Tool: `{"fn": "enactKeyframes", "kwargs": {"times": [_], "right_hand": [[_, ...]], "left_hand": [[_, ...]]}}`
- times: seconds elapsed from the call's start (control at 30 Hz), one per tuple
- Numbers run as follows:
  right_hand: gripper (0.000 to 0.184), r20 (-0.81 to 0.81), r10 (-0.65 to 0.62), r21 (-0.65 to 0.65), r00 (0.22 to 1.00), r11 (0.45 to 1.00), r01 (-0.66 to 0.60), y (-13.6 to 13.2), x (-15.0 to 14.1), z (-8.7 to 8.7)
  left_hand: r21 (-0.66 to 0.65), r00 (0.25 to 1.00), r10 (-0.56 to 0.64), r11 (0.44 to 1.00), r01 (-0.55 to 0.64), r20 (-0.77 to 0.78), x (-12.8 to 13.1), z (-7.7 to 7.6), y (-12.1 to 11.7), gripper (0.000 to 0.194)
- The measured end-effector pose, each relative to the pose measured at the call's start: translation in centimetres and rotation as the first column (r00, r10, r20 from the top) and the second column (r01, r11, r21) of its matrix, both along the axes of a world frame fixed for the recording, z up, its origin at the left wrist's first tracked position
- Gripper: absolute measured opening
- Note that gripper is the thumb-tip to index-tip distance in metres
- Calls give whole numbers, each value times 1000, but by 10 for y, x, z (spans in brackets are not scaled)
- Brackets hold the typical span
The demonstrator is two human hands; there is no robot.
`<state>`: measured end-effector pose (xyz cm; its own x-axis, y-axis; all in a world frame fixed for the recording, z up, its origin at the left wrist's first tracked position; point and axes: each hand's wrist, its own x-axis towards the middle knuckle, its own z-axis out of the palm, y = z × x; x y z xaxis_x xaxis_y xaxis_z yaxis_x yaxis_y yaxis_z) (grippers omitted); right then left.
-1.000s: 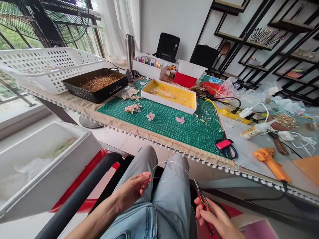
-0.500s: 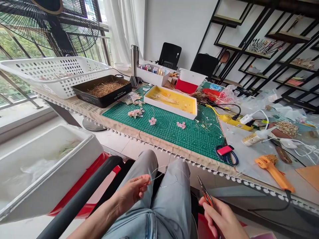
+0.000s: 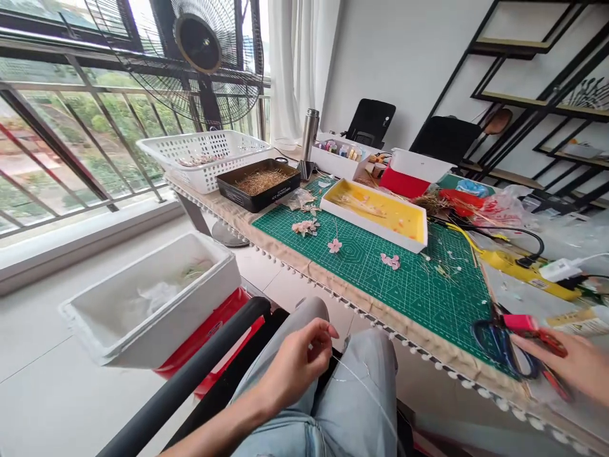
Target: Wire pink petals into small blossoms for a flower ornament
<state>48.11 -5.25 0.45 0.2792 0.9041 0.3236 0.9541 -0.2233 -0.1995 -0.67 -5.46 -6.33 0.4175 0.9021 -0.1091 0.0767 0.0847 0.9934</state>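
My left hand (image 3: 299,358) hovers over my lap with thumb and fingers pinched on a thin, pale wire (image 3: 364,383) that trails right across my jeans. My right hand (image 3: 573,365) reaches onto the table at the right edge, closed round small red-handled snips (image 3: 552,344). It lies just right of blue-handled scissors (image 3: 499,346) with a pink block (image 3: 519,322) on them, at the corner of the green cutting mat (image 3: 380,279). Small pink paper flowers (image 3: 335,245) lie on the mat.
On the table stand a yellow-lined white tray (image 3: 375,212), a black tray of dry stems (image 3: 259,183), a white perforated basket (image 3: 204,155), a steel flask (image 3: 309,141) and a red-and-white box (image 3: 412,174). A yellow power strip (image 3: 518,270) with cables lies right. A white foam box (image 3: 157,301) sits on the floor left; a fan (image 3: 200,57) stands by the window.
The view has swung left and up. My right hand rose from my lap to the table edge by the scissors, snips still in it. My left hand stays pinched on the wire.
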Motion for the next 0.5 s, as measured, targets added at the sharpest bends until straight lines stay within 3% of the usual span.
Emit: {"fn": "enactKeyframes", "kwargs": {"times": [0.07, 0.13, 0.17, 0.23, 0.33, 0.4, 0.5], "right_hand": [[52, 36, -28, -29, 999, 999, 29, -5, -24, 6], [57, 38, -3, -12, 999, 1000, 4, -20, -74, 10], [45, -71, 62, -77, 996, 995, -67, -30, -107, 11], [34, -313, 293, -157, 903, 922, -353, -45, -175, 7], [34, -560, 396, -142, 728, 820, -555, -54, -254, -8], [29, -670, 342, -125, 659, 823, -554, -53, -278, -21], [28, -770, 208, -128, 603, 876, -466, -50, -288, -34]], "left_hand": [[48, 999, -15, 999, 17, -50, 1, 7, 1, 14], [86, 995, -39, 995, 47, -89, 3, 14, 4, 15], [96, 993, -57, 993, 67, -102, 5, 18, 5, 16], [88, 991, -102, 990, 110, -90, 8, 24, 8, 20], [14, 984, -173, 985, 172, 53, 12, 28, 11, 27], [-47, 969, -184, 980, 194, 162, 13, 27, 14, 29], [-110, 967, -153, 978, 178, 206, 14, 21, 17, 28]]}}
